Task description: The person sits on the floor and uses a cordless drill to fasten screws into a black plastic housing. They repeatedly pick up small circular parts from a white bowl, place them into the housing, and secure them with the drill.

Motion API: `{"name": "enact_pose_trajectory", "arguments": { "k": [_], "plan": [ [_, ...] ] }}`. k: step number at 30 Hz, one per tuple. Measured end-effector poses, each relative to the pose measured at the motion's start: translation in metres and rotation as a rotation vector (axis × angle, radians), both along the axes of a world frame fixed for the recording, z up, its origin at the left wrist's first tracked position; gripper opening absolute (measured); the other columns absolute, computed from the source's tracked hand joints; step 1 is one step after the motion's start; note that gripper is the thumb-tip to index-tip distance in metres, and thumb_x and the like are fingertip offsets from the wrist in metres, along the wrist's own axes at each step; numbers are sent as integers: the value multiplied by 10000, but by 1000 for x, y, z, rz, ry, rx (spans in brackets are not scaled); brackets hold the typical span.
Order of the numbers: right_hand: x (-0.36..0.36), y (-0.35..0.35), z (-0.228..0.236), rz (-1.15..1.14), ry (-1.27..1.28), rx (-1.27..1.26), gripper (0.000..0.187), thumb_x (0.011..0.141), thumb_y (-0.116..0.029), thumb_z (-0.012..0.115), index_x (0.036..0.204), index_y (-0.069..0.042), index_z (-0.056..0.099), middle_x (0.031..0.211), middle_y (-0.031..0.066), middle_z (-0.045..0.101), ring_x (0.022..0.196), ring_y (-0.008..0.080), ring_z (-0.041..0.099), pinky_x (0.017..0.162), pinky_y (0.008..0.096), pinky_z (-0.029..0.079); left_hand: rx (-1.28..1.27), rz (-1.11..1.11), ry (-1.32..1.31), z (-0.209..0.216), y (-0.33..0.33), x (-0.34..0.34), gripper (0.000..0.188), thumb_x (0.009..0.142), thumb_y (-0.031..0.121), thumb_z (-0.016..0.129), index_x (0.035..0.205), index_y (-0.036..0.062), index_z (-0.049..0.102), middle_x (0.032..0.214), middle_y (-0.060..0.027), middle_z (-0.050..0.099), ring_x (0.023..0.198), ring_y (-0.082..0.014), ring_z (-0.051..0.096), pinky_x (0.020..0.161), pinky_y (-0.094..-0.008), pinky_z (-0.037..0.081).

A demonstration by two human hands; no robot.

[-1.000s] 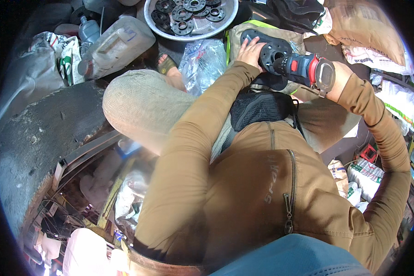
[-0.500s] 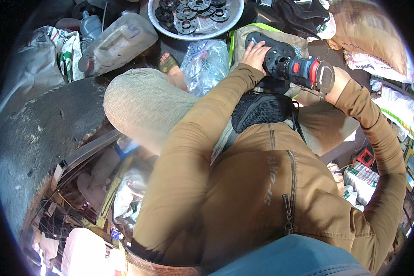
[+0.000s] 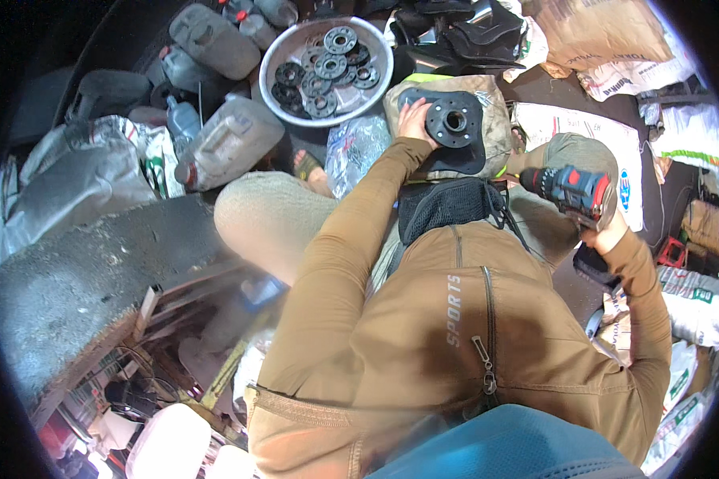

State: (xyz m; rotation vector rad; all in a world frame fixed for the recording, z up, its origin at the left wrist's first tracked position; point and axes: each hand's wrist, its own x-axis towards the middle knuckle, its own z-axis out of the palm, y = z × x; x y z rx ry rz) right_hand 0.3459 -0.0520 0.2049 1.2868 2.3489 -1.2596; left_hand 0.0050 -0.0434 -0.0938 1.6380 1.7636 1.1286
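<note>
A round black flange (image 3: 454, 121) with a centre hole and smaller holes round it sits on a flat black plate (image 3: 473, 160). The plate lies on a beige padded bag (image 3: 499, 128) in front of me. My left hand (image 3: 417, 124) grips the left side of the flange, fingers over the plate. My right hand (image 3: 613, 229) is closed round the handle of a blue, red and black cordless drill (image 3: 571, 188). The drill is tilted over my right knee, its chuck pointing left, apart from the flange.
Several similar black flanges lie in a round grey basin (image 3: 268, 92) at the far side. A clear plastic bag (image 3: 359, 152) sits left of the padded bag. Plastic jugs (image 3: 230, 144) stand at far left, paper sacks (image 3: 599, 36) at far right. A dark slab (image 3: 96, 275) flanks my left.
The drill has come away from the flange, to the right and nearer me, in my right hand. My left hand stays at the flange. The head view has shifted, showing more jugs.
</note>
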Motion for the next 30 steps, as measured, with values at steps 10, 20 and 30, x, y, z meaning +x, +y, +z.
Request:
{"name": "enact_pose_trajectory", "arguments": {
  "k": [10,20,30],
  "plan": [
    [83,-60,-32,-294,40,-313,709,653,-35,706,1316,-38,454,1190,128,562,1143,234,525,975,332,409,463,-13,206,152,23,1,640,609,329,772,1187,133,580,1226,-61,575,1291,-283,397,1113,-488,187],
    [62,37,-51,-999,1277,-238,438,926,-221,492,1303,-1,457,1209,128,585,1070,216,590,928,335,467,472,-654,-67,281,77,172,875,653,248,797,1360,-8,350,1324,-144,481,1294,-342,369,1104,-468,203],
    [178,104,-217,-2303,1907,76,407,916,-264,574,1245,-33,514,1210,129,577,1134,301,532,998,494,413,150,-1402,-73,245,8,206,621,696,260,784,1239,94,533,1231,-99,549,1120,-310,531,962,-398,427]
  ]
}}
